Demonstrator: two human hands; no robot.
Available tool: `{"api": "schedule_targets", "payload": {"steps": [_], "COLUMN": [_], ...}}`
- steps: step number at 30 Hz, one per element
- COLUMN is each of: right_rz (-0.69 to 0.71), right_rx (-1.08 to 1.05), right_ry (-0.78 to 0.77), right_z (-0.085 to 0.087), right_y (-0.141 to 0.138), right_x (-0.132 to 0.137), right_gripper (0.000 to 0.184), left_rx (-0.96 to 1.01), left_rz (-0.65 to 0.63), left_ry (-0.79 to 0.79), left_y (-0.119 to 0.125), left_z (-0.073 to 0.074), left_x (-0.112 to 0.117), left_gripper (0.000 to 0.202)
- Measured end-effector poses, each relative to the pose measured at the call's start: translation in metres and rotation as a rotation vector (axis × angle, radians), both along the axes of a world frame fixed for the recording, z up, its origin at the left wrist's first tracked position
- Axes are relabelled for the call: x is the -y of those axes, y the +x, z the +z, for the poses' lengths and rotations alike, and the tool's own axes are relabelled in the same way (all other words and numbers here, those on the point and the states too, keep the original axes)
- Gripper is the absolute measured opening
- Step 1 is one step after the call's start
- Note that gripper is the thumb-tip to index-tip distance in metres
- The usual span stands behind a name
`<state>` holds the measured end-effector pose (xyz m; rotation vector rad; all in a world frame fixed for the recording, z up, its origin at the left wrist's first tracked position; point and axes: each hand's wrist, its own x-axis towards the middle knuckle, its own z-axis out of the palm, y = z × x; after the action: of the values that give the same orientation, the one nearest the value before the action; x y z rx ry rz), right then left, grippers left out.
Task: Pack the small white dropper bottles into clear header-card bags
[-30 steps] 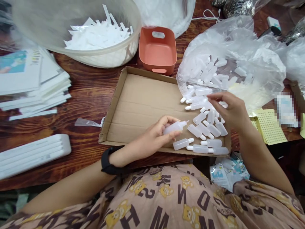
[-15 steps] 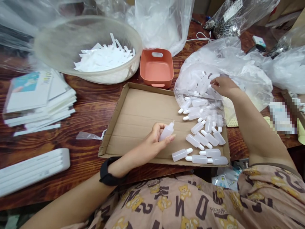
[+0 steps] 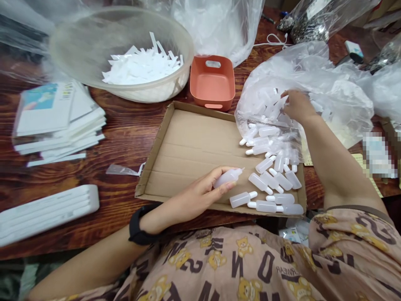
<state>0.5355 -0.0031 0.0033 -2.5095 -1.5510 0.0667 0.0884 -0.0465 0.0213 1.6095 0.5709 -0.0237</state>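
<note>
My left hand (image 3: 200, 192) is closed around a small translucent dropper bottle (image 3: 226, 177), whose bare pointed nozzle tilts up to the right. It hovers over the front of a shallow cardboard tray (image 3: 191, 146). Over at the clear plastic bag (image 3: 341, 92), my right hand (image 3: 299, 106) reaches among the pale pieces in its mouth, fingers bent together; what they pinch is too small to make out. Several white-capped dropper bottles (image 3: 258, 183) lie spread on the right side of the tray, below the bag's opening.
Behind the tray stand an orange basket (image 3: 213, 102) and a big translucent bowl (image 3: 125, 90) of white strips. To the left are a stack of printed cards (image 3: 46, 113) and a long white ridged object (image 3: 50, 213). More plastic bags (image 3: 219, 33) line the back.
The bottle in my left hand has tipped from steep to nearly level, nozzle rightward. My right hand has shifted slightly, its fingers deeper among the pieces in the bag. The view has moved a little.
</note>
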Motion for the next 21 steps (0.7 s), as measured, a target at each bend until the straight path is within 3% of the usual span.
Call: {"api": "schedule_targets", "payload": {"steps": [4, 8, 10, 14, 18, 21], "right_rz": [-0.027, 0.194, 0.296, 0.369, 0.353, 0.374], "right_rx": [-0.073, -0.202, -0.28, -0.444, -0.799, -0.806], "right_ry": [0.183, 0.279, 0.235, 0.109, -0.076, -0.076], "right_z": [0.018, 0.023, 0.02, 0.01, 0.005, 0.006], "right_y": [-0.033, -0.089, -0.116, -0.151, -0.172, -0.185], "right_x": [0.028, 0.08, 0.107, 0.143, 0.164, 0.171], "right_gripper": [0.04, 0.036, 0.032, 0.033, 0.052, 0.052], "left_rx": [-0.023, 0.051, 0.078, 0.059, 0.031, 0.057], "left_rz": [0.015, 0.008, 0.009, -0.004, -0.016, -0.016], "left_ry": [0.059, 0.05, 0.032, 0.005, -0.011, -0.012], "left_y": [-0.007, -0.01, -0.009, -0.006, -0.005, -0.007], "left_z": [0.002, -0.001, -0.004, -0.007, -0.007, -0.008], "left_x": [0.003, 0.003, 0.003, 0.005, 0.007, 0.008], "left_gripper": [0.045, 0.037, 0.037, 0.04, 0.043, 0.04]}}
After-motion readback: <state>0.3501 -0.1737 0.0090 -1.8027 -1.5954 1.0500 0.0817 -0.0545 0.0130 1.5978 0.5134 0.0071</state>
